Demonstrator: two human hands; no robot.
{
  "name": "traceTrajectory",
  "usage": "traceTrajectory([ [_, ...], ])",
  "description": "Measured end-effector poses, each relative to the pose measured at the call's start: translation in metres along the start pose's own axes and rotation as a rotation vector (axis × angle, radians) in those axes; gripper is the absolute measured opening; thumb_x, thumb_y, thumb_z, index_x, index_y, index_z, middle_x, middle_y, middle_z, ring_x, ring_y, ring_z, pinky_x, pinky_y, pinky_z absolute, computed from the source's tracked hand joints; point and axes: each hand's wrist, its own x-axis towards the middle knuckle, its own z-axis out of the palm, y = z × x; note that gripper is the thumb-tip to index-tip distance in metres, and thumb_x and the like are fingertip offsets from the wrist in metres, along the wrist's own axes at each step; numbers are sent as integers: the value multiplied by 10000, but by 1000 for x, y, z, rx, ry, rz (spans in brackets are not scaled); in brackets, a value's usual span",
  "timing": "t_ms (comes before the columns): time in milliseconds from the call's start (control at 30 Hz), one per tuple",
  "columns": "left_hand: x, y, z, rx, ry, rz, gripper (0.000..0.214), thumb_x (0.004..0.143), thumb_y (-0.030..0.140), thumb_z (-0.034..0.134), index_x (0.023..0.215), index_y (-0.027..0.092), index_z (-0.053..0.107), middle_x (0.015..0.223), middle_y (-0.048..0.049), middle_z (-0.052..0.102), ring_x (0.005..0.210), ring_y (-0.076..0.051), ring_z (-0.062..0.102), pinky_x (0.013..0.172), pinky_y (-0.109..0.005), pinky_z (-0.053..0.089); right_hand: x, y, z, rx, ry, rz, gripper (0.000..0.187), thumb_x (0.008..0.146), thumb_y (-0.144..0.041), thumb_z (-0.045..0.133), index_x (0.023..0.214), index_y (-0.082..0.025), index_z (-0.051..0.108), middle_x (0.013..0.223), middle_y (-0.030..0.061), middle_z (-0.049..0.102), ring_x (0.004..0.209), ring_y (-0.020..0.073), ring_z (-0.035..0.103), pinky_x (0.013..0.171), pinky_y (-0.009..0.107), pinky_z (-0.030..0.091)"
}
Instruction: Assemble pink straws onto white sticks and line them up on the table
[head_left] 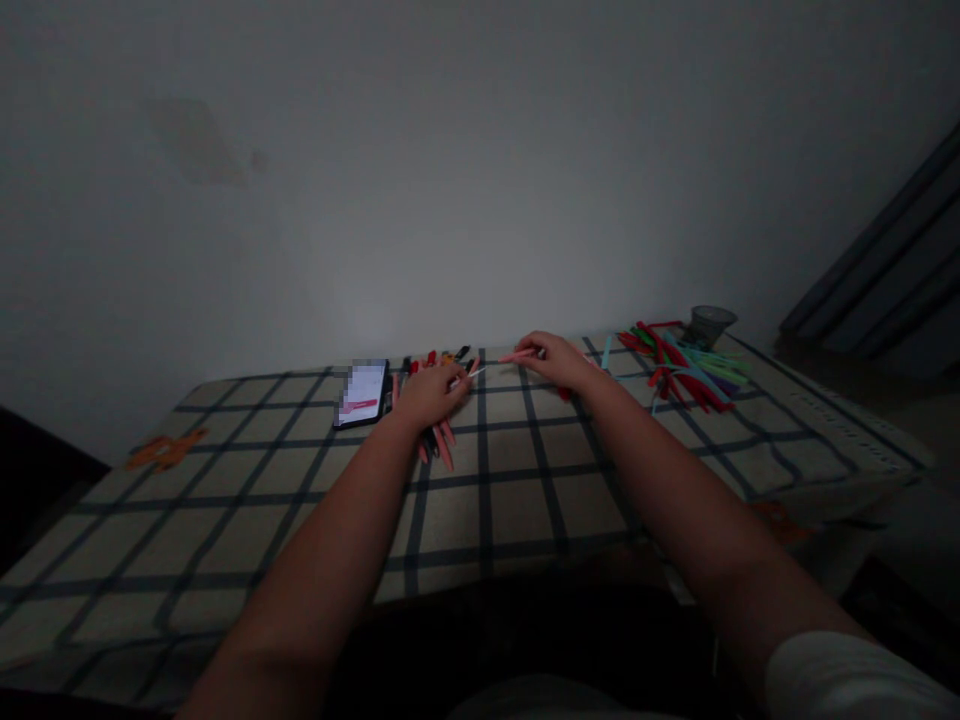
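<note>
My left hand (433,393) is closed in a pinch on a thin white refill (474,374) that points right, resting over a pile of pink and dark pens (441,445) on the checked cloth (525,500). My right hand (553,358) is closed on a pink pen barrel (517,356) whose open end faces the refill's tip. The two hands are a short gap apart near the far edge of the table.
A lit phone (362,393) lies left of the pens. A heap of red, green and blue pen parts (686,365) sits at the far right beside a small grey cup (710,324). An orange shape (165,448) lies at the left edge. A bare wall stands behind.
</note>
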Motion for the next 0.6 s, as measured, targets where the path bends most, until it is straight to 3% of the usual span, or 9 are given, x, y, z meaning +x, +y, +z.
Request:
traceTrajectory([
  [233, -1, 3, -1, -18, -15, 0, 395, 932, 472, 367, 976, 204, 654, 922, -77, 667, 800, -215, 592, 660, -304, 399, -4, 3, 8, -303, -109, 71, 401, 787, -571, 627, 782, -181, 720, 833, 109, 666, 816, 227, 576, 774, 341, 402],
  [467, 0, 2, 2, -3, -16, 5, 399, 933, 480, 378, 996, 201, 657, 951, -81, 667, 810, -212, 587, 706, -316, 415, -5, 11, 14, -197, -141, 79, 300, 749, -508, 701, 706, -213, 738, 759, 88, 674, 826, 224, 574, 849, 363, 392],
  [600, 1, 2, 2, 1, -20, 29, 376, 927, 468, 397, 993, 200, 653, 942, -74, 667, 830, -214, 590, 715, -312, 414, -4, 6, 13, -360, -157, 150, 405, 819, -576, 584, 763, -211, 750, 800, 102, 705, 803, 223, 594, 855, 377, 388],
])
